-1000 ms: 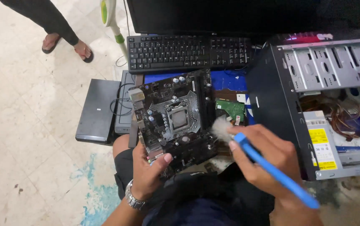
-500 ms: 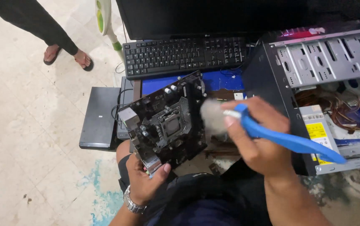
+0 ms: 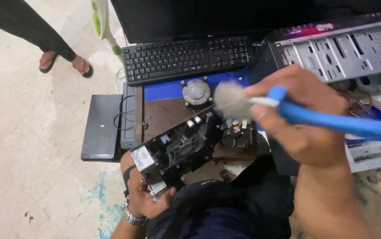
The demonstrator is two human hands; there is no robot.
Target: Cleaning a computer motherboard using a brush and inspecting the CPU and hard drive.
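Motherboard [image 3: 179, 148] tilts steeply over the lap, long axis rising up-right from the left hand [image 3: 148, 201], whose grip clamps its lower corner; right hand [image 3: 299, 117], fist closed on a blue-handled brush [image 3: 288, 108], holds the bristles at its upper edge.

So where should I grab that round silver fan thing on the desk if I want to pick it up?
Probably by its outer rim, from above. The round silver finned cooler lies flat, face up on the blue mat, with open space over it, so fingers can pinch opposite edges without pressing the thin fins or the centre.
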